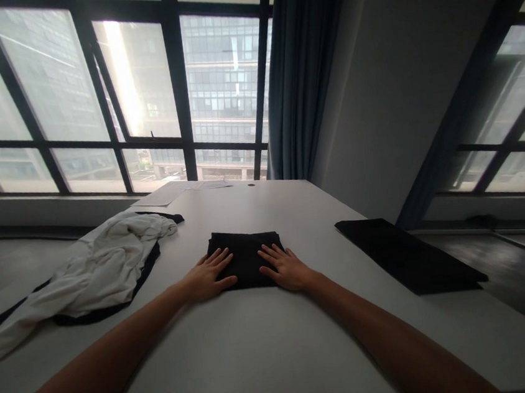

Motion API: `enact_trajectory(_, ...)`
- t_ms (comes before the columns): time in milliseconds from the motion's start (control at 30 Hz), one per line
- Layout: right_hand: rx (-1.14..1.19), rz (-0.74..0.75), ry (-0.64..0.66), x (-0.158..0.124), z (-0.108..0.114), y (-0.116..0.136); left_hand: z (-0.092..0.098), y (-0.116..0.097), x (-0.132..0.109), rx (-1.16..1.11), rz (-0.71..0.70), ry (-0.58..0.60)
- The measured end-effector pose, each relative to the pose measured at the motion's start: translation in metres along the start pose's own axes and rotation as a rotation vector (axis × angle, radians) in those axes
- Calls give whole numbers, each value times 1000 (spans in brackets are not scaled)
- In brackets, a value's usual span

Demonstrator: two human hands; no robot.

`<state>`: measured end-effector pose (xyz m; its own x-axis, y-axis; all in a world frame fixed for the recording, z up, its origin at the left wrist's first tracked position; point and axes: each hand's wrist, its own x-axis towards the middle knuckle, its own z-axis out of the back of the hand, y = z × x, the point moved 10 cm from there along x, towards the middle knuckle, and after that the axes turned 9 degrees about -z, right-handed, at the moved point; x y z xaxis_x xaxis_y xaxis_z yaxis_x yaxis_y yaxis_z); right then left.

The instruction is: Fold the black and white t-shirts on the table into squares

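A black cloth (246, 257), folded into a compact rectangle, lies flat on the white table (254, 347). On its left side rests my left hand (209, 276), palm down with the fingers spread. My right hand (285, 265) lies flat on the cloth's right side, its fingers spread as well. Between the two hands the middle of the cloth shows. What kind of garment or fabric it is cannot be made out.
Left of my hands is a crumpled white garment (110, 262) with black cloth under it. At the right edge of the table lies another folded black cloth (409, 253). Papers (163, 195) lie at the far end, before windows and a blue curtain (300, 80).
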<state>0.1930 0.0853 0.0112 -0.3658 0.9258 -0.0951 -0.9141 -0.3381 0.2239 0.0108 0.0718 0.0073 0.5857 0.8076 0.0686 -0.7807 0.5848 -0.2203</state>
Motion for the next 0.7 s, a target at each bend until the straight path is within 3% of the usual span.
enact_trajectory(267, 46, 0, -51, 2, 4, -9, 4, 18, -8, 16, 86, -39)
enact_trajectory(400, 25, -171, -94, 12, 12, -53, 5, 33, -12, 53, 200, -28)
enact_trajectory(533, -12, -402, -216, 14, 27, -101, 3, 29, -11, 73, 191, 7)
enact_trajectory(600, -36, -335, -236, 14, 29, -99, 2, 28, -10, 72, 186, 7)
enact_trajectory(700, -9, -124, -141, 19, 17, -80, 2, 29, -9, 67, 183, -7)
